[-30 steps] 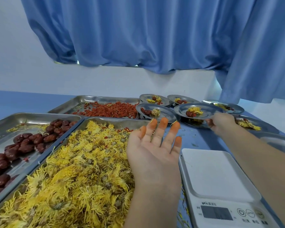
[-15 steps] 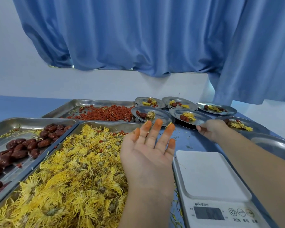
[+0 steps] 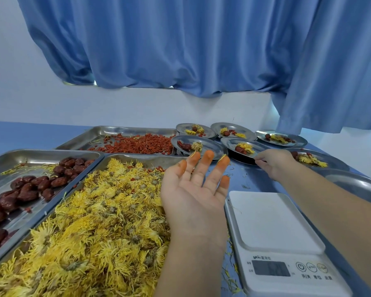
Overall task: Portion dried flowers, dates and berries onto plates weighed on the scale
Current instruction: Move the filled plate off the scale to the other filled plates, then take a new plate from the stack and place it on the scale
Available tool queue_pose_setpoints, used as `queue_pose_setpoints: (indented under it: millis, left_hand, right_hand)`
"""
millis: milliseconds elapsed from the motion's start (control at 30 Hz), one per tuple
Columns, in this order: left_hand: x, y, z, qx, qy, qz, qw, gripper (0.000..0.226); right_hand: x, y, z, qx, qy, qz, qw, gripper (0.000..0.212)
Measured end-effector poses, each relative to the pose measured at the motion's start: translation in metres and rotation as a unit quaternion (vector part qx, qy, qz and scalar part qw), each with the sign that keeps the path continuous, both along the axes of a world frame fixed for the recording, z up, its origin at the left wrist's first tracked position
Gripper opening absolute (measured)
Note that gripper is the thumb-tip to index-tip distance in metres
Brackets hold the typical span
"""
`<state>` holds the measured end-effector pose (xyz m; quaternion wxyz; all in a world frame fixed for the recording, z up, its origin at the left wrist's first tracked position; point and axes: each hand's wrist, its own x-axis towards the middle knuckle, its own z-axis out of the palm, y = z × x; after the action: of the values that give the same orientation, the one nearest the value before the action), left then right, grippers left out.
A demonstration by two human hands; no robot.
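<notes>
My left hand (image 3: 194, 189) is held palm up above the right edge of the tray of yellow dried flowers (image 3: 99, 221), fingers spread, tips stained orange, nothing in it. My right hand (image 3: 274, 166) pinches the near rim of a filled steel plate (image 3: 231, 143) that holds a date and flowers. The white scale (image 3: 272, 230) stands bare in front of me on the right. The tray of dates (image 3: 30, 185) lies at left. Behind it is the tray of red berries (image 3: 133, 144).
Several more filled plates (image 3: 193, 130) stand in two rows behind the flower tray, one (image 3: 321, 157) just right of my right hand. An empty steel plate (image 3: 360, 185) sits at the right edge. Blue curtains hang behind the blue table (image 3: 242, 179).
My right hand has set the filled plate down among the others and still grips its rim. My left hand stayed palm up.
</notes>
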<state>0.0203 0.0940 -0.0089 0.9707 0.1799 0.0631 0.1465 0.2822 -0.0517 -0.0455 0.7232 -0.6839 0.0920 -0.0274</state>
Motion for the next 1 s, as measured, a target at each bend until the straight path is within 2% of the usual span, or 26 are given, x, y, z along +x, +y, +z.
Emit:
queue_pose_setpoints:
  millis: [67,100,167,200,267,367,533,633,700,767,833,933,1000]
  left_hand:
    - [0.000,0.001,0.000,0.001,0.001,0.001,1.000,0.031]
    - [0.000,0.001,0.000,0.002,0.001,0.003,1.000,0.030]
    - [0.000,0.001,0.000,0.006,-0.001,0.005,1.000,0.029]
    - [-0.001,0.001,0.000,0.009,-0.003,0.005,1.000,0.029]
    - [-0.002,0.000,0.000,0.021,-0.005,0.004,1.000,0.028]
    - [-0.002,0.000,-0.001,0.050,-0.002,0.005,0.999,0.027]
    - [-0.002,-0.002,-0.001,0.131,0.008,0.009,0.991,0.024]
    - [-0.003,-0.006,-0.001,0.191,0.008,0.012,0.981,0.024]
    - [-0.002,-0.009,0.000,0.246,0.006,0.021,0.969,0.023]
    - [0.001,-0.013,0.002,0.330,0.022,0.032,0.943,0.021]
    - [0.008,-0.018,0.002,0.438,0.076,0.042,0.895,0.021]
    - [0.013,-0.022,-0.009,0.607,0.090,0.056,0.788,0.030]
    - [0.009,-0.023,-0.019,0.692,0.060,0.063,0.716,0.022]
  right_hand:
    - [-0.005,-0.001,-0.001,-0.072,-0.029,0.007,0.997,0.039]
    - [-0.006,-0.004,0.001,-0.059,-0.027,-0.006,0.998,0.034]
    - [-0.015,-0.004,-0.001,-0.137,-0.032,0.008,0.990,0.031]
    - [-0.019,-0.005,-0.001,-0.143,-0.041,0.018,0.989,0.032]
    - [-0.032,-0.008,0.010,-0.091,-0.051,0.067,0.992,0.039]
    - [-0.062,-0.012,0.028,-0.001,-0.010,0.086,0.996,0.048]
    - [-0.128,-0.046,0.053,-0.047,-0.084,0.157,0.983,0.027]
    - [-0.162,-0.081,0.057,-0.113,-0.152,0.141,0.972,0.014]
    - [-0.176,-0.105,0.050,-0.206,-0.200,0.094,0.953,0.013]
    - [-0.184,-0.128,0.033,-0.358,-0.243,0.044,0.900,0.016]
    - [-0.189,-0.149,0.013,-0.465,-0.253,0.037,0.847,0.025]
    - [-0.188,-0.169,-0.004,-0.535,-0.223,0.070,0.812,0.033]
    - [-0.186,-0.173,-0.005,-0.568,-0.209,0.079,0.792,0.029]
